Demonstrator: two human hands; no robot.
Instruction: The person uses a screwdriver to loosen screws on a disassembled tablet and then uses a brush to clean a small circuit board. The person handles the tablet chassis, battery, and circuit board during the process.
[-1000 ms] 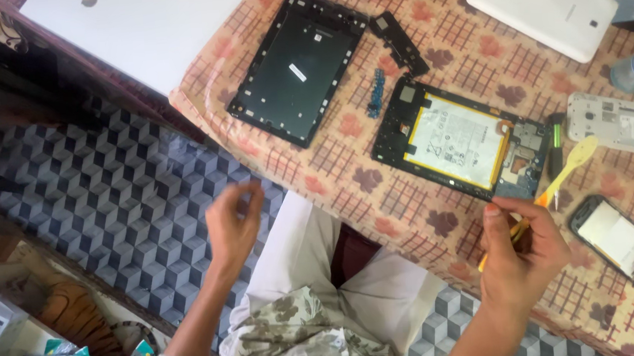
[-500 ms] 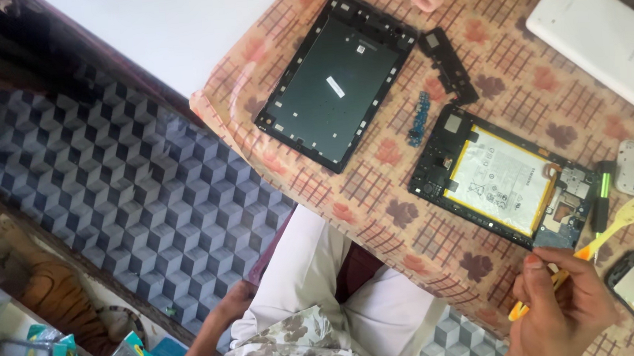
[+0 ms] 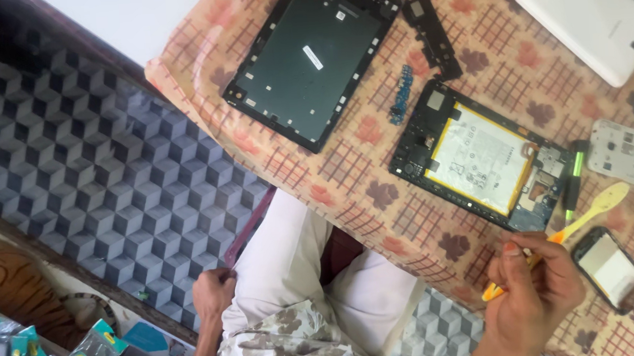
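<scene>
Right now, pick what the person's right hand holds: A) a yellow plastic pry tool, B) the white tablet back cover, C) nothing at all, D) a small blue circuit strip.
A: the right hand closes around a yellow plastic pry tool with an orange section, its flat tip pointing away beside the opened tablet with its battery.

Dark tablet screen panel (image 3: 311, 57) lies on tabletop (image 3: 376, 189); white label at its centre; green-yellow packets (image 3: 86, 353) far below-left.
</scene>
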